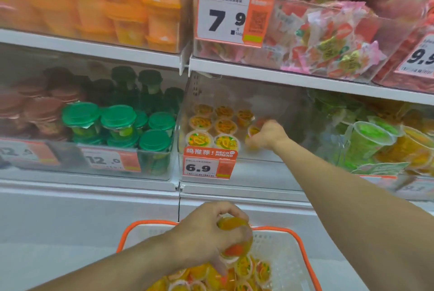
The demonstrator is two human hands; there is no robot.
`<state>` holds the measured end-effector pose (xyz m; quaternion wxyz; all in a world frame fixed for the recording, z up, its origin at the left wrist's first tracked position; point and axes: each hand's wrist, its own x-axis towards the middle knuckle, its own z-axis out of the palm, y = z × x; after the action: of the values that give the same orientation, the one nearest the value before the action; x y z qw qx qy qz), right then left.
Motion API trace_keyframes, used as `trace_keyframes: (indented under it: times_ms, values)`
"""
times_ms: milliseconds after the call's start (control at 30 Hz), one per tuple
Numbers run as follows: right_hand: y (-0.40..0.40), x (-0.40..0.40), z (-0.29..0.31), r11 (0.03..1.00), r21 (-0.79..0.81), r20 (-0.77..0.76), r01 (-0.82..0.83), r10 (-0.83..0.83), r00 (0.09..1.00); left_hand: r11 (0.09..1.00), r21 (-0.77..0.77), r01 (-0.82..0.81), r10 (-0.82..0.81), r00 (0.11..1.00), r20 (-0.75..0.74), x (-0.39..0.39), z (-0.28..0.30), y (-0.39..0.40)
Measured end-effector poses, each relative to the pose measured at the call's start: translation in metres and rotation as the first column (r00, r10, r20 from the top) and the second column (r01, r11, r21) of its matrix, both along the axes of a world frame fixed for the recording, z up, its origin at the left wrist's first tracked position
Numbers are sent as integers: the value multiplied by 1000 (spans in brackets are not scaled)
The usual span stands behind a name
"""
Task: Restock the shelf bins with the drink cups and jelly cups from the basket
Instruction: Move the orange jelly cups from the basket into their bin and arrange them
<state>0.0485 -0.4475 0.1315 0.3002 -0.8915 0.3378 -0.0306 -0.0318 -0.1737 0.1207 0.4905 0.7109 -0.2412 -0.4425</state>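
Head view shows two hands working between a basket and a shelf bin. A white basket [277,253] with an orange rim sits at the bottom centre and holds a pile of orange jelly cups [244,274] with printed foil lids. The left hand [211,232] is over the basket, fingers curled round one orange jelly cup [237,241], which is raised just above the pile.

The right hand [265,134] is extended into the clear shelf bin [270,107] on the middle shelf, directly above the 6.9 price tag [209,166]. Its fingers are curled at a jelly cup [253,129] on the bin floor; whether they actually grip the cup cannot be determined because of blur. This bin contains rows of the same orange jelly cups [213,126], standing lid-up along its left half, with the right half mostly bare.

Adjacent bin to the left holds drink cups [119,124] with green lids, and further left, brown-lidded cups [40,109]. The bin to the right contains green and yellow cups [375,140] lying tilted. Upper-shelf bins hold orange packs [131,4] on the left and wrapped snacks [328,39] behind a 7.9 price tag [232,15].
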Motion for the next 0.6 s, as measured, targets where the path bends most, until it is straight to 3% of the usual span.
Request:
trace_keyframes:
  times_ms: [133,267,600]
  values:
    - [1,14,-4,992,127,-8,-15,16,1000,1000,-12,-28,27,999,-34,11,-4,0]
    - [-8,19,-13,962,264,42,71,-85,995,1000,-24,-17,16,999,-35,18,-8,-1]
    - [-11,30,-22,971,220,109,97,-123,986,1000,-2,14,-14,1000,-19,25,-14,-4]
